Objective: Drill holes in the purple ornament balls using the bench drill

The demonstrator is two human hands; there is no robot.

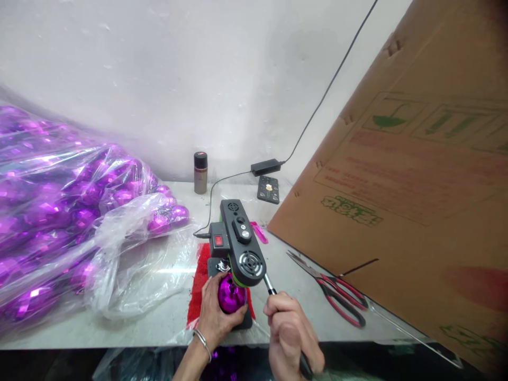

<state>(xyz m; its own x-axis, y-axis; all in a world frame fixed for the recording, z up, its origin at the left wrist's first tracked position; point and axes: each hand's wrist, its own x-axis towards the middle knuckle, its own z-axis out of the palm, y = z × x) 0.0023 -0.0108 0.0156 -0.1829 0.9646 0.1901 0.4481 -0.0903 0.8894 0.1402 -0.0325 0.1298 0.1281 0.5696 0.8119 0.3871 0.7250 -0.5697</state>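
Note:
My left hand point(216, 315) is wrapped round a shiny purple ball ornament point(230, 295) and holds it under the head of a small black and green bench machine point(240, 244) with a red switch. My right hand point(291, 336) is closed round the machine's lever handle point(270, 286), a metal rod with a black grip that slants down to the right. The machine stands on a dark base over a red mat point(200, 283) on the grey table. A bracelet sits on my left wrist.
A big clear plastic bag of purple ornaments point(59, 222) fills the left of the table. A large tilted cardboard box point(413, 180) stands on the right, with red-handled scissors point(337, 291) beside it. At the back are a small spray can point(200, 172), a power adapter point(265, 167) and a black remote point(269, 189).

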